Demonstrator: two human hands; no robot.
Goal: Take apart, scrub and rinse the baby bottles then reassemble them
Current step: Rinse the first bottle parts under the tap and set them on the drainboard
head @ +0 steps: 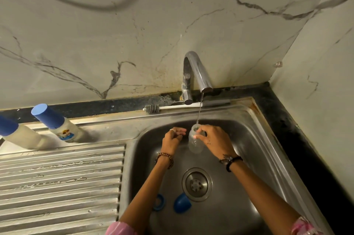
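We look from a single head-worn camera, facing forward and steeply down into the sink (256, 118), close enough that both forearms reach in from the bottom edge. Its wide angle also takes in the tap (197, 74) and the marble wall (134, 33) behind.

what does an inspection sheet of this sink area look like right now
surface: steel sink with ribbed drainboard, wet
job's things: clear bottle under running tap; blue cap and blue ring in basin; two capped bottles on drainboard; brush on back rim
clutter: nothing seen
grippers: right hand holds bottle; left hand beside it, loosely curled, holds nothing
cables: grey hose across wall
surroundings: marble wall, dark counter
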